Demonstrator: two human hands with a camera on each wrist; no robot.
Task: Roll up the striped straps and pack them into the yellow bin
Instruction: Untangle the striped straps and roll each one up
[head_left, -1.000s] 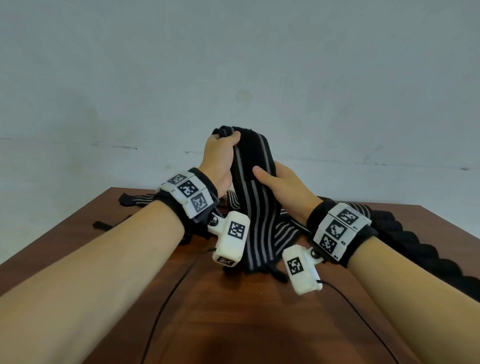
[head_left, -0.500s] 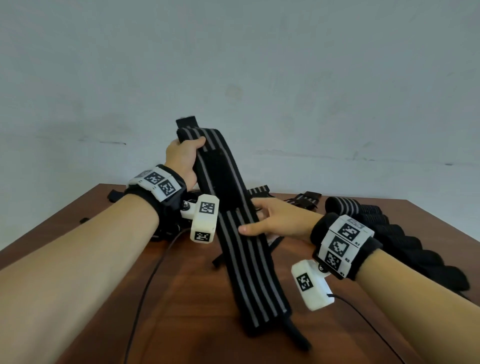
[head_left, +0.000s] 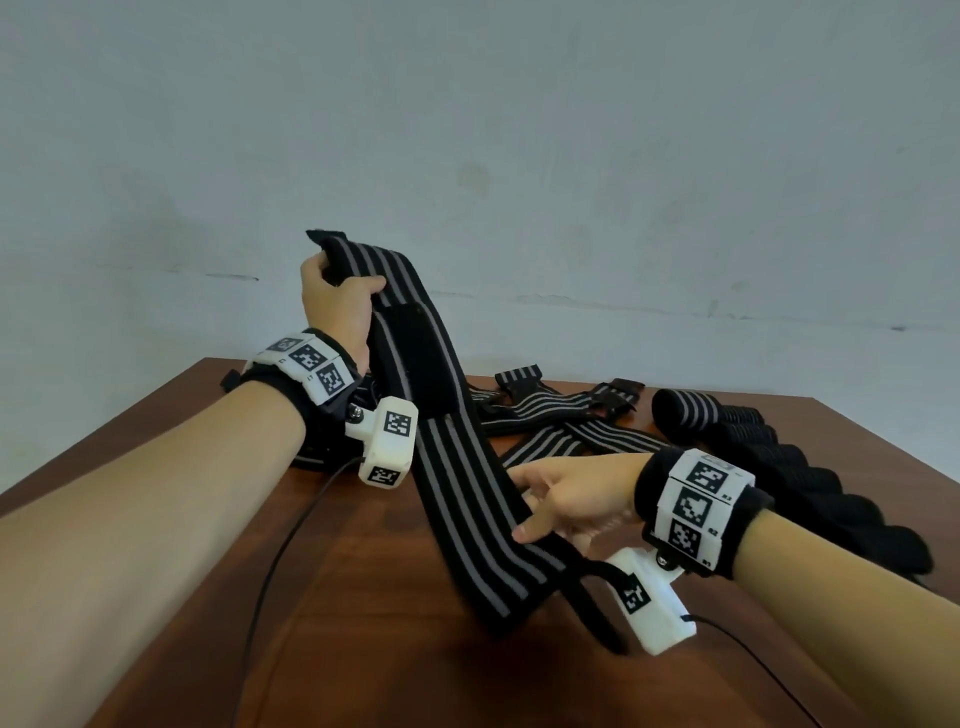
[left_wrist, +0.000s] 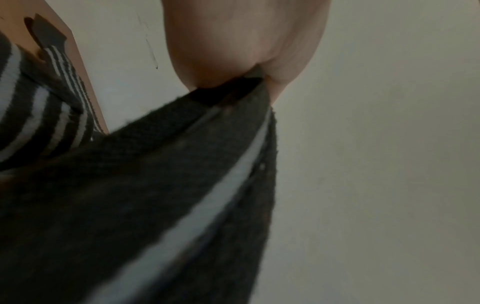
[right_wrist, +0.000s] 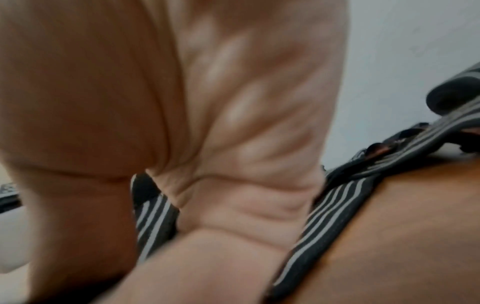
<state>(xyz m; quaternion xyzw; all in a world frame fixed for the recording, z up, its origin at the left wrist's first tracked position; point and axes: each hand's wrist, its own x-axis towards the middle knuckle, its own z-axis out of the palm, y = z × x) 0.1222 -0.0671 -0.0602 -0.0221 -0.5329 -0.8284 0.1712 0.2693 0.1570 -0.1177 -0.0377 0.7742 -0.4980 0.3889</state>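
A long black strap with grey stripes (head_left: 457, 467) slants from high at the left down to the wooden table (head_left: 363, 649) near me. My left hand (head_left: 345, 283) grips its top end in the air; the left wrist view shows the strap (left_wrist: 155, 185) running out of that grip. My right hand (head_left: 522, 501) is low on the strap's right edge, thumb on top and fingers curled at the edge. The right wrist view is mostly blurred palm, with striped fabric (right_wrist: 324, 216) beyond. A thin black loop (head_left: 592, 597) trails from the strap's lower end. No yellow bin is in view.
Several loose striped straps (head_left: 561, 410) lie crossed at the table's far middle. One striped roll (head_left: 685, 410) and a row of dark rolls (head_left: 810, 483) line the right side. Black cables (head_left: 280, 551) run from the wrist cameras across the table. A pale wall stands behind.
The strap, bunched between both hands a second ago, is now stretched out. My right hand slid down it toward me and lower; my left hand kept the top end raised.
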